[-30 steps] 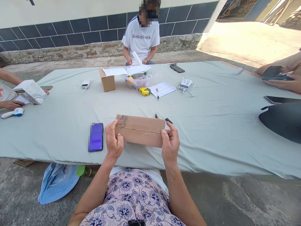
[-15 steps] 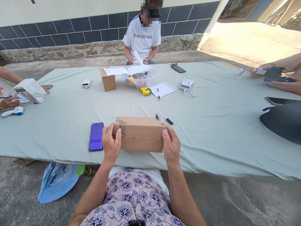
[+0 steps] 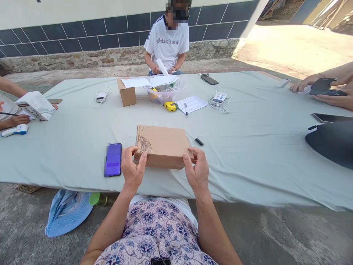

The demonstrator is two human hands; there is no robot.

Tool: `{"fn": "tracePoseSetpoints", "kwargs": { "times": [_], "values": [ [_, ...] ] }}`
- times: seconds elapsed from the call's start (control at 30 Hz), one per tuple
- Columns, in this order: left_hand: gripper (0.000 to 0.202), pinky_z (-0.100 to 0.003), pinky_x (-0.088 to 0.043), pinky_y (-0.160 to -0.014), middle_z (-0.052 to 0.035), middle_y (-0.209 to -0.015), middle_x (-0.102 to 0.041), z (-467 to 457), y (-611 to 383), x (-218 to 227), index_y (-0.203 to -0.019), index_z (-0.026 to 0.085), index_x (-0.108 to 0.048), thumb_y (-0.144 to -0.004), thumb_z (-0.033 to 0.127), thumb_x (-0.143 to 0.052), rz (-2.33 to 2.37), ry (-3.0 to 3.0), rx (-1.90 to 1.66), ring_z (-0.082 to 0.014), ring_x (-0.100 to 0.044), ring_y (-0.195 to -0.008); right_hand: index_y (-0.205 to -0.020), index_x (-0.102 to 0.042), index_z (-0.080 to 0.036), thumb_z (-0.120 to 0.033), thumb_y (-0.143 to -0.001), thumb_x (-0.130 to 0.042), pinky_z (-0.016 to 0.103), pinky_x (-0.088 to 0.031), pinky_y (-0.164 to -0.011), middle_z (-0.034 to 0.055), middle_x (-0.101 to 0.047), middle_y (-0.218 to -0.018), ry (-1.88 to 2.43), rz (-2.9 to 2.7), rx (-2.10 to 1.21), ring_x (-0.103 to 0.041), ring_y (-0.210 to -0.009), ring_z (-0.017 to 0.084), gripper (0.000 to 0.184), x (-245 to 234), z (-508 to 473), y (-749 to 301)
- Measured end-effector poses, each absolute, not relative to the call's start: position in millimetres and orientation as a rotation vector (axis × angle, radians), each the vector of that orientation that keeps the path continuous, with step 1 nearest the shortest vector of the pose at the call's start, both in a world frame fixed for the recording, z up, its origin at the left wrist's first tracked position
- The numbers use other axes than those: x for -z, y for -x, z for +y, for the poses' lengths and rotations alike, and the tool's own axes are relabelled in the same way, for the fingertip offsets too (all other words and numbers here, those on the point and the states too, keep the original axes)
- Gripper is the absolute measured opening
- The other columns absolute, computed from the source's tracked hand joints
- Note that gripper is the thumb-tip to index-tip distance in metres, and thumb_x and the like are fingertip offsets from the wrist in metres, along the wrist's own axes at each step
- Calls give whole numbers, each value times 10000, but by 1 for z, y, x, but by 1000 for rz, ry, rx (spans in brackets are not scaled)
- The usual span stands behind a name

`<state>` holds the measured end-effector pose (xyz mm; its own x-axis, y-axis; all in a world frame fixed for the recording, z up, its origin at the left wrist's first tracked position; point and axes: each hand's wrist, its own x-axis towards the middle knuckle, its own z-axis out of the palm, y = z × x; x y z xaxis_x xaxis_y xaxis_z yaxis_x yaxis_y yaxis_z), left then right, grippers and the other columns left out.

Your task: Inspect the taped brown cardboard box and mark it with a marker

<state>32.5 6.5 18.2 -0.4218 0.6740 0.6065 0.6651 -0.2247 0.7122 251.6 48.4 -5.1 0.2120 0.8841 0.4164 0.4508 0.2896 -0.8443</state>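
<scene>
A flat brown cardboard box [image 3: 162, 143] with black scribbles on its left end lies on the pale green table cover [image 3: 248, 147] right in front of me. My left hand [image 3: 132, 167] pinches its near left corner between thumb and fingertips. My right hand [image 3: 196, 169] grips the near right corner the same way. A purple-screened phone [image 3: 113, 159] lies just left of my left hand. A black pen cap [image 3: 199, 141] rests past the box's right end.
Across the table a person [image 3: 167, 40] handles papers behind a clear bowl [image 3: 165, 92], a small cardboard box [image 3: 127, 94], a yellow tape measure [image 3: 169, 106] and a printed sheet [image 3: 191, 104]. Other people's hands work at the left [image 3: 16, 119] and right [image 3: 322, 86] edges. A blue hat [image 3: 67, 211] lies on the ground.
The box was held up on edge facing me; it has tipped away and down and now lies flat on the table. My hands have slid to its near corners.
</scene>
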Motion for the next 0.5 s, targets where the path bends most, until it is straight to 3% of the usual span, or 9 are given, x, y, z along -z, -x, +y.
{"fn": "tracePoseSetpoints", "kwargs": {
  "times": [0.13, 0.23, 0.37, 0.5],
  "values": [
    [236, -347, -533, -863, -51, -976, -604, 7, -39, -15, -1019, 211, -575, -929, 410, -664, 1965, -1656, -1784, -196, -603, -935, -1188, -593, -224, -560, -910, -601, 355, -559, -693, 95, -636, -1103, 1317, -1397, -413, -616, -897, 217, 436, 5, 49, -249],
    [237, -372, -543, -930, -73, -1052, -598, 9, -42, -12, -1106, 209, -568, -917, 328, -648, 1928, -1662, -1818, -203, -603, -999, -1304, -551, -241, -518, -891, -641, 364, -594, -733, 87, -629, -1131, 1281, -1350, -389, -629, -970, 224, 506, 3, 48, -246],
    [571, -400, -537, -1040, -123, -1223, -563, 13, -42, -8, -1428, 197, -458, -893, 273, -642, 1851, -1622, -1832, -223, -598, -1150, -1480, -446, -243, -476, -865, -674, 383, -615, -786, 86, -617, -1137, 1276, -1363, -446, -629, -1032, 234, 696, 1, 48, -246],
    [689, -430, -524, -1077, -143, -1256, -556, 17, -39, -4, -1526, 189, -399, -880, 237, -634, 1922, -1579, -1740, -248, -584, -1202, -1443, -511, -238, -440, -869, -659, 415, -609, -841, 102, -621, -1176, 1290, -1427, -470, -623, -1087, 253, 626, 0, 49, -246]
  ]
}}
